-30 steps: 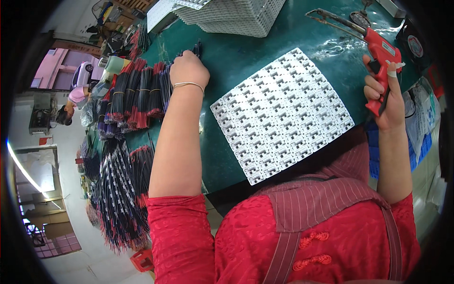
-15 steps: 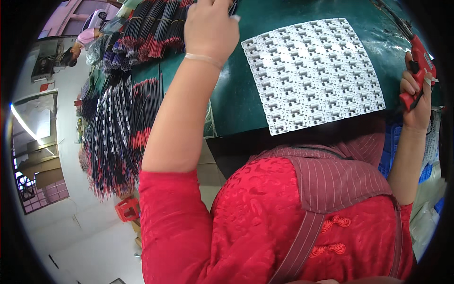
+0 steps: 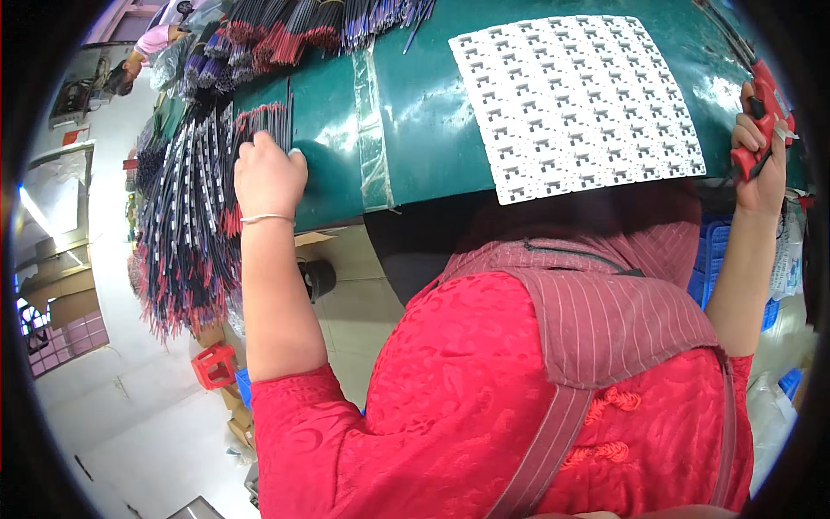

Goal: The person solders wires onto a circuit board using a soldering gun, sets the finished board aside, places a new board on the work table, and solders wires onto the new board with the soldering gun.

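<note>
My left hand [image 3: 270, 180] is down at the near left edge of the green table, fingers curled over a pile of black wires with red ends [image 3: 264, 117]. Its fingertips are hidden, so what they pinch cannot be seen. Beside it, black wires with white tags [image 3: 186, 203] hang over the table's edge. At the far right my right hand [image 3: 759, 169] grips a red gun-shaped hand tool [image 3: 772, 99] with black parts and a long dark metal front. Between the hands lies a white sheet of joined small pieces [image 3: 579, 108], each bearing dark marks or slots.
Bundled black, red and purple wires [image 3: 285, 30] lie along the far left of the green table [image 3: 424, 130]. Clear tape [image 3: 370, 130] crosses its top. A red stool [image 3: 213, 366] stands on the floor at left; a blue crate [image 3: 711, 259] is at right. Another person [image 3: 138, 56] is beyond.
My left hand has come from the far side of the table back and left to the red-ended wires. The right hand keeps its hold on the red tool.
</note>
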The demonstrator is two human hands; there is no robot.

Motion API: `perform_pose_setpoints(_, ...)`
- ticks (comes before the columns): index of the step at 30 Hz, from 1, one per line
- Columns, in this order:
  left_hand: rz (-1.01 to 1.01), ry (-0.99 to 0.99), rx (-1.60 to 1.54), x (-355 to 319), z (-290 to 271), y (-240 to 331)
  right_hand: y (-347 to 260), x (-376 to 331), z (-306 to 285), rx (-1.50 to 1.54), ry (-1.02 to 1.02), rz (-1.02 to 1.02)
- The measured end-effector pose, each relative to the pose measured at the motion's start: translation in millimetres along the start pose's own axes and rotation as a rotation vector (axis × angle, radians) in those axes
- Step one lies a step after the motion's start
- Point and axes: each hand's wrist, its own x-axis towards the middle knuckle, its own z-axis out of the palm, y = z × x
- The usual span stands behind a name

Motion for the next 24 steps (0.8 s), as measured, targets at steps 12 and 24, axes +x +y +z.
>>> perform_pose_setpoints(12,-0.097,-0.152,-0.012,28,8,4,-2,3,-3,-0.027,-0.008,-0.002)
perform_pose_setpoints(24,-0.055,0.026,-0.042,25,31,-13,-59,-28,48,-0.246,0.004,-0.068)
